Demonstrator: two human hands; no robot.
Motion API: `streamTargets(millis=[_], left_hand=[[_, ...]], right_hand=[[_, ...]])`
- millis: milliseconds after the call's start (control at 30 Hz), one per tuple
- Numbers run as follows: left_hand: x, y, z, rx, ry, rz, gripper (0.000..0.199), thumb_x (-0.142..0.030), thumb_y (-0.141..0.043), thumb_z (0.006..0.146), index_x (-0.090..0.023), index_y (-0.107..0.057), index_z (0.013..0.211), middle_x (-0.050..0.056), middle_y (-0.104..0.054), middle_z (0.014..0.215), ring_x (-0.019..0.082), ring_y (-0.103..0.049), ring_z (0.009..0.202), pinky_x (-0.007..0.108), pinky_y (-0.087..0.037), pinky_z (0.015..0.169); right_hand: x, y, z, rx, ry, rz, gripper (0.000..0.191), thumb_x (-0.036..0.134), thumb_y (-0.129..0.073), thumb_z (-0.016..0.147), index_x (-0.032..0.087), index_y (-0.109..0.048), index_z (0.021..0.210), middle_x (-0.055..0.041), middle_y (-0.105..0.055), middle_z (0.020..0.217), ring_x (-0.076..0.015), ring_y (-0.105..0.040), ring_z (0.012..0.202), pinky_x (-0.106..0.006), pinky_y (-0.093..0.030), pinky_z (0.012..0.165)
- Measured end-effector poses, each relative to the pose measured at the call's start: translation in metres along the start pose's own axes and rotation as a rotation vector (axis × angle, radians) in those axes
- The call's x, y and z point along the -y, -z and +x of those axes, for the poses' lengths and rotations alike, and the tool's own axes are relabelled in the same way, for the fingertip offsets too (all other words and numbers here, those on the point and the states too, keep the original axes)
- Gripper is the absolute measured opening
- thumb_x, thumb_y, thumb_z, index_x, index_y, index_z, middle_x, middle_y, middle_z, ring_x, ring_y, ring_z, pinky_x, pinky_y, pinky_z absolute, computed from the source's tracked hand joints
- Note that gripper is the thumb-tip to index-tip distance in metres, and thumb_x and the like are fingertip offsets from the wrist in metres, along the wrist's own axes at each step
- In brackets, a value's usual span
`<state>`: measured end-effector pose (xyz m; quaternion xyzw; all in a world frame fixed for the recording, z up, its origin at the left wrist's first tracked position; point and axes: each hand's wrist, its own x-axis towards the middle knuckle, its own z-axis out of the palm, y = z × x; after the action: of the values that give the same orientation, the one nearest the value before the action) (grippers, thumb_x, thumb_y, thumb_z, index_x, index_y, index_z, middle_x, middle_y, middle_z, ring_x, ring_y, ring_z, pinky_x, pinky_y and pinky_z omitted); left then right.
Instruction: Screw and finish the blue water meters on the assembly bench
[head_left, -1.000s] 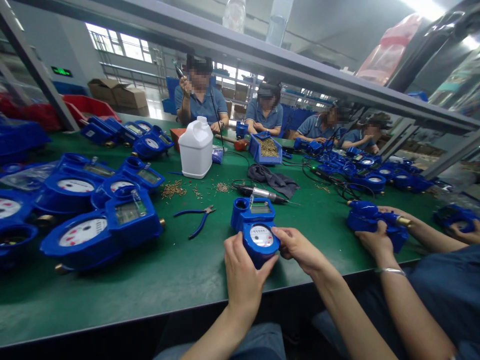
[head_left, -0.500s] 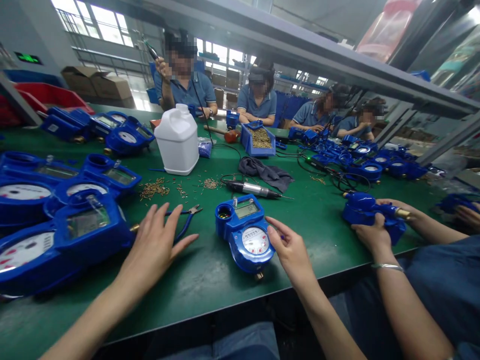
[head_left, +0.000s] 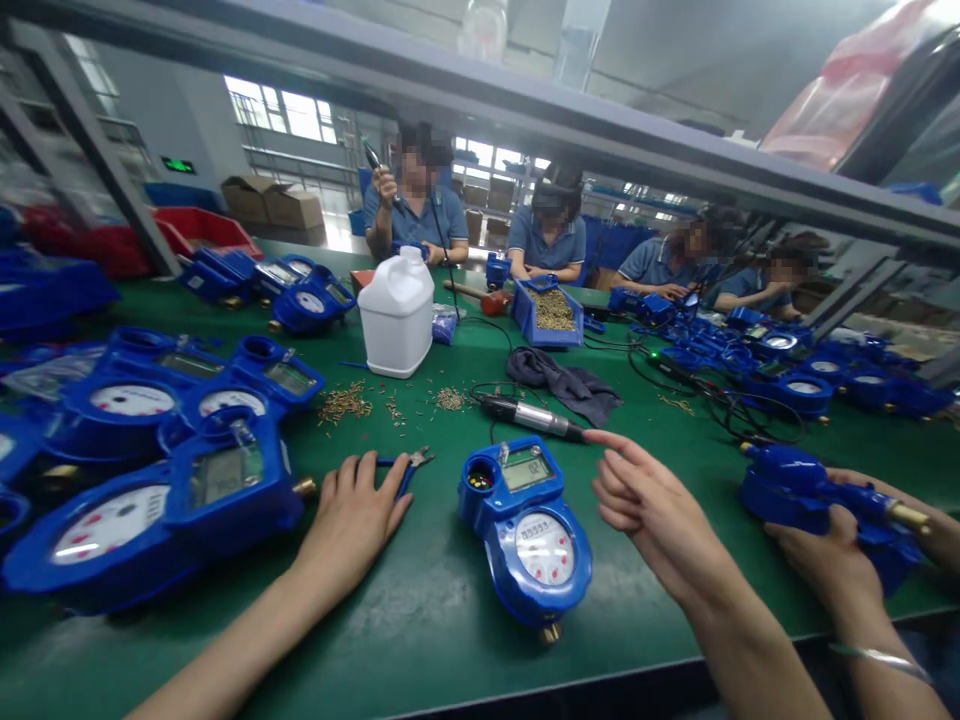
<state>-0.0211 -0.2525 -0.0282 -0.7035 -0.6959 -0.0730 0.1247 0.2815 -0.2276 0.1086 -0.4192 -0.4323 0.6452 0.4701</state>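
Observation:
A blue water meter (head_left: 525, 530) lies face up on the green table in front of me, its round dial and small lit display showing. My left hand (head_left: 352, 515) rests palm down to its left, fingers spread. It partly covers the handles of the blue-handled pliers (head_left: 409, 468); whether it presses on them I cannot tell. To the right of the meter is my right hand (head_left: 649, 515), with no object in it. Its index finger stretches out to the front end of the electric screwdriver (head_left: 532, 415), while the other fingers curl loosely.
Several blue meters (head_left: 225, 480) crowd the left side. Beyond the pliers are loose brass screws (head_left: 345, 402), a white jug (head_left: 397, 315), a grey cloth (head_left: 566, 385) and a blue bin of brass parts (head_left: 549, 330). At right, a co-worker's hands (head_left: 832, 565) hold another meter. A shelf beam crosses overhead.
My right hand has left the meter's side and moved to the screwdriver's front end. My left hand has come down onto the table by the pliers. The meter's display now shows digits.

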Motion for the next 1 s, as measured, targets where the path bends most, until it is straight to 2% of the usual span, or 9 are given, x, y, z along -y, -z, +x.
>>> streamTargets(millis=[67, 167, 333, 567, 667, 733, 800, 900, 1000], left_hand=[[-0.001, 0.002, 0.0, -0.008, 0.006, 0.021, 0.049, -0.043, -0.037, 0.092, -0.024, -0.045, 0.137, 0.022, -0.047, 0.129, 0.039, -0.044, 0.119, 0.053, -0.039, 0.092], [0.0, 0.005, 0.0, -0.018, 0.001, 0.036, 0.048, -0.043, -0.038, 0.092, -0.027, -0.046, 0.136, 0.02, -0.049, 0.129, 0.037, -0.046, 0.118, 0.052, -0.039, 0.091], [0.003, 0.012, -0.003, -0.022, -0.025, 0.023, 0.047, -0.042, -0.04, 0.092, -0.026, -0.048, 0.135, 0.021, -0.051, 0.13, 0.039, -0.048, 0.118, 0.054, -0.039, 0.092], [0.003, 0.006, -0.007, -0.048, -0.053, -0.03, 0.045, -0.037, -0.047, 0.089, -0.024, -0.053, 0.131, 0.024, -0.053, 0.128, 0.043, -0.05, 0.116, 0.057, -0.041, 0.089], [0.006, 0.002, -0.006, -0.108, -0.079, -0.095, 0.046, -0.039, -0.054, 0.085, -0.024, -0.055, 0.128, 0.024, -0.05, 0.131, 0.045, -0.044, 0.122, 0.062, -0.039, 0.091], [0.007, 0.009, -0.006, -0.159, -0.104, -0.163, 0.045, -0.039, -0.057, 0.083, -0.024, -0.056, 0.126, 0.023, -0.048, 0.133, 0.044, -0.041, 0.126, 0.064, -0.038, 0.093], [0.006, 0.026, -0.007, -0.196, -0.12, -0.262, 0.04, -0.034, -0.056, 0.085, -0.021, -0.056, 0.123, 0.019, -0.051, 0.131, 0.039, -0.043, 0.126, 0.059, -0.041, 0.095], [0.005, 0.055, -0.014, -0.265, -0.192, -0.454, 0.026, -0.021, -0.052, 0.087, -0.02, -0.058, 0.112, 0.01, -0.059, 0.118, 0.026, -0.052, 0.116, 0.043, -0.048, 0.094], [0.015, 0.061, -0.029, -0.439, -0.347, -0.497, 0.013, -0.018, -0.051, 0.088, -0.019, -0.061, 0.096, 0.004, -0.066, 0.089, 0.018, -0.061, 0.089, 0.03, -0.052, 0.076]], right_hand=[[0.019, -0.016, 0.015, 0.101, -0.046, 0.103, 0.027, 0.019, -0.057, 0.088, 0.012, -0.057, 0.114, 0.0073, -0.023, 0.061, -0.0042, -0.02, 0.048, -0.014, -0.018, 0.04], [0.035, -0.044, 0.036, 0.222, -0.185, 0.281, 0.028, 0.006, -0.052, 0.086, 0.006, -0.057, 0.114, 0.0046, -0.034, 0.063, -0.004, -0.033, 0.049, -0.013, -0.033, 0.041], [0.038, -0.087, 0.065, 0.309, -0.388, 0.346, 0.022, 0.002, -0.043, 0.089, 0.001, -0.058, 0.105, -0.0097, -0.056, 0.086, -0.0096, -0.06, 0.072, -0.017, -0.054, 0.067], [0.031, -0.116, 0.092, 0.294, -0.402, 0.252, 0.025, 0.005, -0.037, 0.093, -0.002, -0.057, 0.106, -0.0169, -0.062, 0.102, -0.0174, -0.067, 0.093, -0.024, -0.056, 0.087], [0.027, -0.123, 0.095, 0.296, -0.39, 0.215, 0.026, -0.001, -0.042, 0.089, -0.002, -0.056, 0.11, -0.018, -0.062, 0.11, -0.0193, -0.066, 0.099, -0.025, -0.054, 0.091], [0.025, -0.129, 0.094, 0.323, -0.394, 0.196, 0.033, -0.009, -0.044, 0.083, -0.001, -0.056, 0.113, -0.0183, -0.061, 0.116, -0.0196, -0.065, 0.103, -0.023, -0.054, 0.092], [0.023, -0.139, 0.092, 0.365, -0.404, 0.166, 0.04, -0.014, -0.044, 0.079, 0.0, -0.055, 0.115, -0.0189, -0.059, 0.12, -0.0199, -0.064, 0.107, -0.021, -0.054, 0.091], [0.024, -0.164, 0.095, 0.437, -0.405, 0.074, 0.038, -0.013, -0.045, 0.081, 0.001, -0.057, 0.115, -0.0205, -0.059, 0.122, -0.0206, -0.063, 0.108, -0.019, -0.056, 0.088], [0.028, -0.206, 0.103, 0.56, -0.397, -0.046, 0.031, -0.009, -0.045, 0.084, 0.001, -0.06, 0.11, -0.0203, -0.062, 0.118, -0.0194, -0.066, 0.104, -0.017, -0.056, 0.085]])
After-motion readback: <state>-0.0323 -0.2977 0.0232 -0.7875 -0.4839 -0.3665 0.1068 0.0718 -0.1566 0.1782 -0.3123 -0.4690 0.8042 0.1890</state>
